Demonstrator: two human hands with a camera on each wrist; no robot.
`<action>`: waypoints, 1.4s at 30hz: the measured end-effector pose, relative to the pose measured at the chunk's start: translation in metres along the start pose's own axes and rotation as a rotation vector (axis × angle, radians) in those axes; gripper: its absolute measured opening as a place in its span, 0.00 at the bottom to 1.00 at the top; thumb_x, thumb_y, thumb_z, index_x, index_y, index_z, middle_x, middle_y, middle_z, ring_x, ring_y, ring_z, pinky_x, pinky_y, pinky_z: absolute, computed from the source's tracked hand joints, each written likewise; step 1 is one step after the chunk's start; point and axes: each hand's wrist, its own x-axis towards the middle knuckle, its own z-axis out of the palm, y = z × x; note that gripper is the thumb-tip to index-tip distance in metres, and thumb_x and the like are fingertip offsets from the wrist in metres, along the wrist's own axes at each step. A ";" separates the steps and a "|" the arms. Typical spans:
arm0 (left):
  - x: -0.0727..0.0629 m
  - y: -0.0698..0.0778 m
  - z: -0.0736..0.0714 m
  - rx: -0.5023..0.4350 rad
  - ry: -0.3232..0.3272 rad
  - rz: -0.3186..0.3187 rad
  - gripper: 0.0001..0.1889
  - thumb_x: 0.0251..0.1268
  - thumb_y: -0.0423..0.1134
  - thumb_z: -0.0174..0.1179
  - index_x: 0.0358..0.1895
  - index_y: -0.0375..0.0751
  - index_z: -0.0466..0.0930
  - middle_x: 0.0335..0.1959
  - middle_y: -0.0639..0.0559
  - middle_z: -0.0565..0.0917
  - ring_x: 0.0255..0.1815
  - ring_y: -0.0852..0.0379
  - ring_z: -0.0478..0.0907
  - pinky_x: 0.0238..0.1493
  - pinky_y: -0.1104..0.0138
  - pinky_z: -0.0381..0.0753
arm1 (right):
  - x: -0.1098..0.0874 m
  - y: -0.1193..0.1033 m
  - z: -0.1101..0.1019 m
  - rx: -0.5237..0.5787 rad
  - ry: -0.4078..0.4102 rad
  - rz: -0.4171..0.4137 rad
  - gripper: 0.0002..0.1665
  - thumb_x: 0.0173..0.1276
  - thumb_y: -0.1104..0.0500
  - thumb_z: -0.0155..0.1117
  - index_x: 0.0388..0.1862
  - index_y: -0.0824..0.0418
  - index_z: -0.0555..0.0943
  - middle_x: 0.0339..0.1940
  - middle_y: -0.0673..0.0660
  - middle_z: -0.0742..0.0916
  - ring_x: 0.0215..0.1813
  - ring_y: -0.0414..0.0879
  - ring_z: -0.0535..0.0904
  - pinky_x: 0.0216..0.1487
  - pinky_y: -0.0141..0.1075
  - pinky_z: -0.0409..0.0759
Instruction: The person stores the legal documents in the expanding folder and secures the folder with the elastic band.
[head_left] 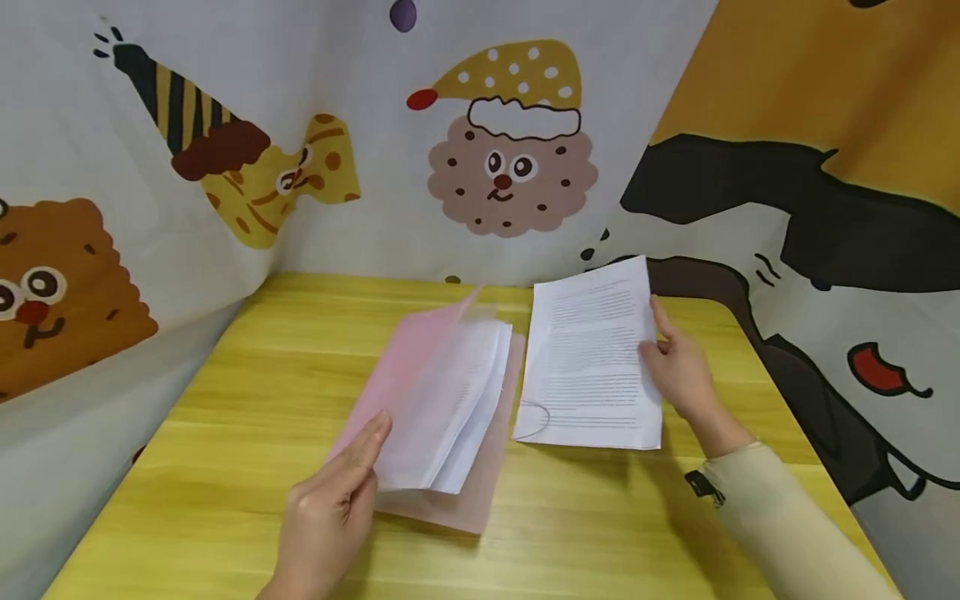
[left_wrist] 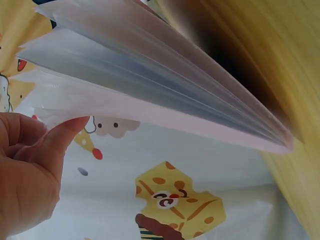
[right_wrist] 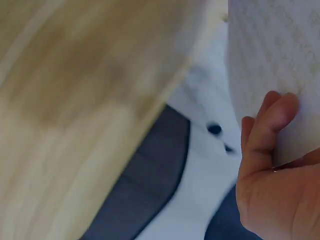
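Observation:
My left hand [head_left: 330, 504] pinches the lower edge of a pink translucent folder [head_left: 408, 350] between thumb and fingers, its front cover lifted. White papers and clear leaves [head_left: 468, 392] stand fanned inside it, and the back cover [head_left: 491, 492] shows beneath them. In the left wrist view the leaves spread apart from the folder's spine [left_wrist: 280, 145]. To the right, my right hand [head_left: 682, 371] holds printed white paper [head_left: 592, 358] by its right edge, thumb in front. A thin curved line marks the paper's lower left corner. In the right wrist view, fingers [right_wrist: 270, 125] overlap the sheet.
A yellow wood-grain table [head_left: 247, 467] lies under both hands. Behind it and along its sides hangs a white cloth [head_left: 375, 225] printed with cartoon food figures. The table's right edge runs just beyond my right forearm [head_left: 787, 508].

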 end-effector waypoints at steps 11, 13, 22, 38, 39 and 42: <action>0.002 -0.008 -0.004 -0.002 0.040 0.008 0.27 0.57 0.19 0.59 0.61 0.37 0.88 0.60 0.46 0.88 0.67 0.73 0.79 0.60 0.84 0.80 | -0.022 -0.007 -0.055 0.454 -0.256 0.179 0.25 0.85 0.48 0.58 0.75 0.53 0.81 0.55 0.41 0.89 0.43 0.38 0.89 0.40 0.32 0.92; 0.001 -0.006 -0.004 -0.006 0.018 0.002 0.27 0.59 0.19 0.58 0.62 0.38 0.88 0.60 0.46 0.88 0.68 0.74 0.78 0.65 0.82 0.77 | -0.023 0.001 -0.045 0.329 -0.293 0.159 0.26 0.83 0.46 0.62 0.72 0.55 0.83 0.55 0.47 0.90 0.41 0.39 0.88 0.38 0.33 0.90; 0.001 -0.002 -0.001 -0.011 -0.072 -0.001 0.31 0.58 0.17 0.57 0.64 0.41 0.87 0.60 0.43 0.89 0.68 0.77 0.75 0.45 0.86 0.85 | -0.025 0.036 -0.018 -0.002 -0.279 0.183 0.26 0.80 0.52 0.65 0.69 0.64 0.83 0.65 0.71 0.85 0.39 0.46 0.86 0.36 0.35 0.87; -0.006 -0.001 0.002 0.001 -0.136 0.001 0.34 0.55 0.16 0.59 0.66 0.44 0.86 0.63 0.47 0.88 0.69 0.75 0.75 0.63 0.78 0.80 | -0.044 -0.005 -0.039 0.369 -0.522 0.253 0.30 0.76 0.50 0.72 0.72 0.58 0.82 0.49 0.53 0.93 0.37 0.53 0.93 0.36 0.44 0.95; -0.007 -0.001 0.002 0.000 -0.144 0.001 0.35 0.55 0.16 0.59 0.66 0.45 0.86 0.63 0.47 0.88 0.70 0.76 0.74 0.64 0.79 0.79 | -0.046 -0.005 -0.039 0.360 -0.532 0.245 0.29 0.76 0.51 0.72 0.71 0.60 0.83 0.49 0.54 0.94 0.36 0.53 0.93 0.36 0.43 0.94; -0.009 -0.003 0.003 -0.005 -0.160 0.018 0.36 0.53 0.16 0.61 0.67 0.45 0.86 0.63 0.46 0.88 0.71 0.74 0.74 0.65 0.79 0.78 | -0.049 -0.004 -0.039 0.312 -0.540 0.215 0.27 0.75 0.52 0.72 0.68 0.62 0.84 0.50 0.55 0.93 0.34 0.52 0.92 0.34 0.41 0.93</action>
